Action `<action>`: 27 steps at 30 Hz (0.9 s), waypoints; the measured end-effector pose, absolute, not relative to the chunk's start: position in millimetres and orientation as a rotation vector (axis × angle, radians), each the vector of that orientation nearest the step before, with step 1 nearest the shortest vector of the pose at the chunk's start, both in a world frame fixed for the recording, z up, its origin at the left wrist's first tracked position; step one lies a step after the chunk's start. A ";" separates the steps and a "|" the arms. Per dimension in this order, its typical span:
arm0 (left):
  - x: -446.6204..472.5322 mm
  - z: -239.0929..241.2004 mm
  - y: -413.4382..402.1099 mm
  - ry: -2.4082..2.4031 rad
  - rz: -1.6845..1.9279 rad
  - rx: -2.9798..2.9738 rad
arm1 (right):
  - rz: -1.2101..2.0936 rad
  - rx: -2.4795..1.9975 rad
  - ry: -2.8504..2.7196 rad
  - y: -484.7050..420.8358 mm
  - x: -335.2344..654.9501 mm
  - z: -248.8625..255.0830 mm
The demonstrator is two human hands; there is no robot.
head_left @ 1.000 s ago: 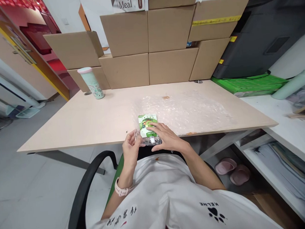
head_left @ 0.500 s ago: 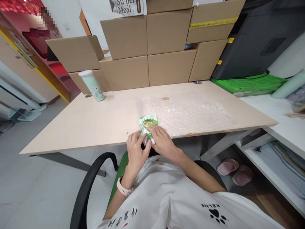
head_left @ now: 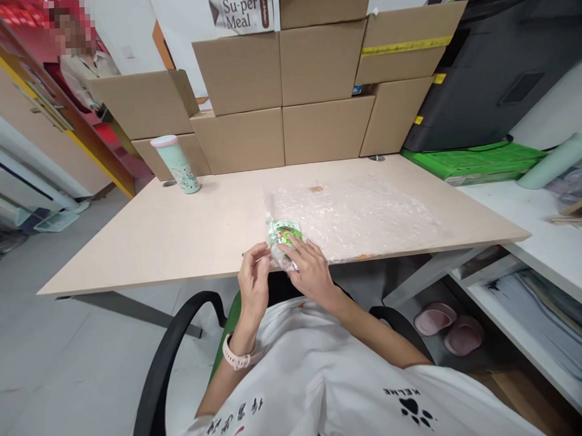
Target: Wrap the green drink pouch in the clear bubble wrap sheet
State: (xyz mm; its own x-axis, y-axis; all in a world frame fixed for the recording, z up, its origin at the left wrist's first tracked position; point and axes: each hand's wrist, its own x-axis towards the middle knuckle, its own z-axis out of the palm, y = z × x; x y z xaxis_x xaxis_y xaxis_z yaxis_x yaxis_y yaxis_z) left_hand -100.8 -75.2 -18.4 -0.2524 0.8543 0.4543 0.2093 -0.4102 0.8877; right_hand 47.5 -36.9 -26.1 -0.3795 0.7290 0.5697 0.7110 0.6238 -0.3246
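Note:
A small green-and-white packet (head_left: 286, 230) lies near the table's front edge, on the left part of a clear bubble wrap sheet (head_left: 367, 209). Some of the wrap's film shows around and over the packet's left and lower side. My right hand (head_left: 311, 271) rests on the packet with its fingers stretched and slightly spread. At the left side of the packet, my left hand (head_left: 254, 280) is closed, thumb and fingertips together at the wrap's edge. The lower part of the packet is partly hidden by my right fingers.
A mint tumbler (head_left: 177, 165) stands at the back left of the table (head_left: 143, 242). Cardboard boxes (head_left: 240, 140) wall off the rear. A green crate (head_left: 475, 161) and a dark case (head_left: 500, 77) are at right. Another person (head_left: 83, 76) stands beyond the boxes.
My left hand has drawn back to the left from the packet, its fingers closing at the wrap's edge. The wrap's left edge has shifted. Another person has come further into view.

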 end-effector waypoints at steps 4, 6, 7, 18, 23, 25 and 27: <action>-87.5 -3.8 -58.7 1.171 1.669 1.689 | 0.320 -1.116 -1.892 -32.0 54.2 -22.8; -75.0 5.7 -45.7 1.163 1.605 1.923 | 0.476 -1.187 -1.719 -25.3 62.9 -23.9; -67.5 10.0 -38.4 1.164 1.571 2.047 | 0.536 -1.234 -1.642 -21.4 68.9 -25.2; 15.9 31.2 48.5 1.116 0.801 2.821 | 0.853 -1.251 -1.275 -1.7 140.3 -43.7; 33.6 21.5 71.4 1.185 0.514 2.851 | 0.755 -1.302 -1.412 -7.5 155.6 -40.3; 36.4 16.5 72.7 1.185 0.461 2.852 | 0.539 -1.386 -1.507 -16.2 164.5 -30.4; 38.0 12.2 72.6 1.184 0.419 2.828 | 0.224 -1.460 -1.548 -26.5 172.4 -17.7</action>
State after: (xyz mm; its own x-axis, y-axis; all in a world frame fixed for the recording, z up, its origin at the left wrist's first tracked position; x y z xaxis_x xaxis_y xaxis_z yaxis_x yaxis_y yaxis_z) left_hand 38.0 72.6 12.2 0.6707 0.7054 0.2295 0.6926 -0.7063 0.1468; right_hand 172.4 -26.5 -17.7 0.1776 0.8479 0.4995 0.6716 0.2666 -0.6913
